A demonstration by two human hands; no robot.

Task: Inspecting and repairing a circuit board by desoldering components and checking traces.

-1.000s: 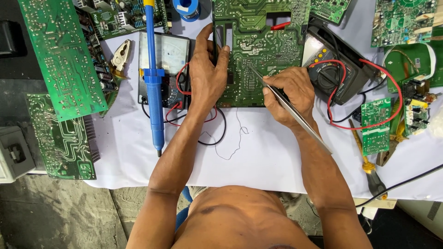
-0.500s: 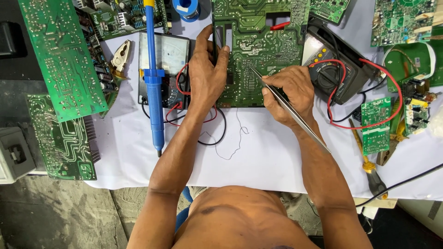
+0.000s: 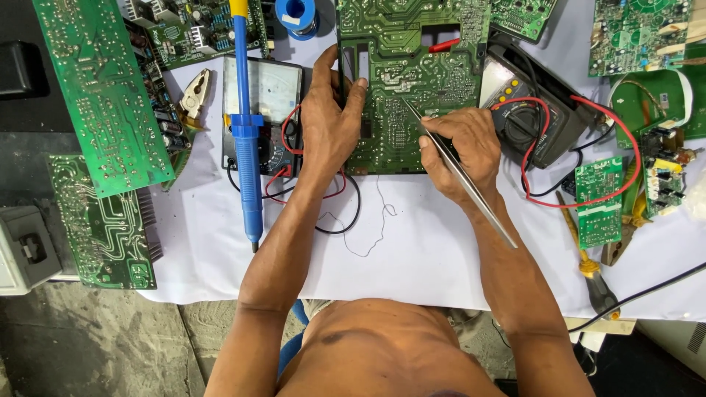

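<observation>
Green circuit board [image 3: 412, 95] lay solder side up on the white-covered worktop [image 3: 220, 257], top centre. Left hand [image 3: 327, 121] pressed flat on the board's left edge, fingers spread, gripping nothing. Right hand [image 3: 460, 147] had its fingers pinched on long metal tweezers [image 3: 460, 176], tip touching the board. Blue desoldering pump [image 3: 246, 125] lay across an analog meter [image 3: 261, 110], left of the left hand. Black multimeter [image 3: 529, 117] sat just right of the board.

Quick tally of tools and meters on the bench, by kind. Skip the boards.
Tweezers, in the right hand: 1
Blue desoldering pump: 1
Multimeters: 2, analog, digital
Solder spool: 1
Pliers: 1
Yellow-handled screwdriver: 1
Total: 7
The left hand steadies the central circuit board.
</observation>
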